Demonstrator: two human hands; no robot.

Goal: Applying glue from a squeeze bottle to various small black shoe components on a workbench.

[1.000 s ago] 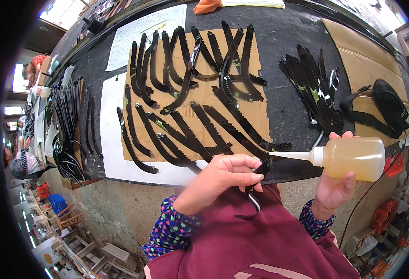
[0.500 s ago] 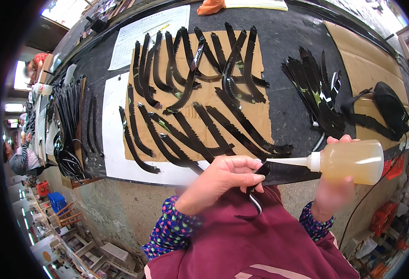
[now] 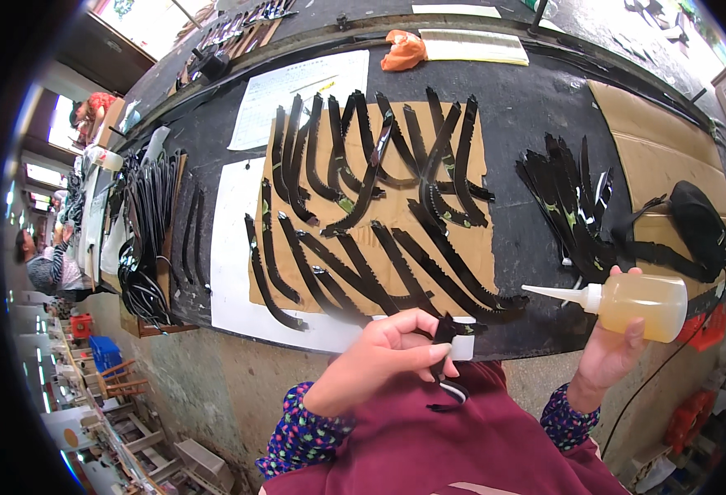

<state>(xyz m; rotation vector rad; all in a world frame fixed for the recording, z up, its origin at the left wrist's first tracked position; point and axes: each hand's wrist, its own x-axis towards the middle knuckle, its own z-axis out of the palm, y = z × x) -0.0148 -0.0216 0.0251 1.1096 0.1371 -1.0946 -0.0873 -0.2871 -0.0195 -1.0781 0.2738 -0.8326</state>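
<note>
My left hand [image 3: 383,359] pinches a curved black strip [image 3: 445,363] that hangs down over my maroon top, below the table's front edge. My right hand [image 3: 606,355] grips a squeeze bottle [image 3: 627,304] of yellowish liquid. Its white nozzle points left, toward the strip, with a gap between them. On the table above, several long black serrated strips [image 3: 379,214] lie spread over a sheet of brown cardboard [image 3: 396,216].
A pile of black strips [image 3: 573,206] and a black pouch [image 3: 697,223] lie at the right on cardboard. More strips [image 3: 152,239] are stacked at the left. White paper sheets [image 3: 297,87] and an orange rag [image 3: 402,51] sit farther back. Other people [image 3: 45,264] work at far left.
The bottle has moved right and its nozzle has come away from the strip. My left hand has stayed by the table edge, and the strip now hangs lower.
</note>
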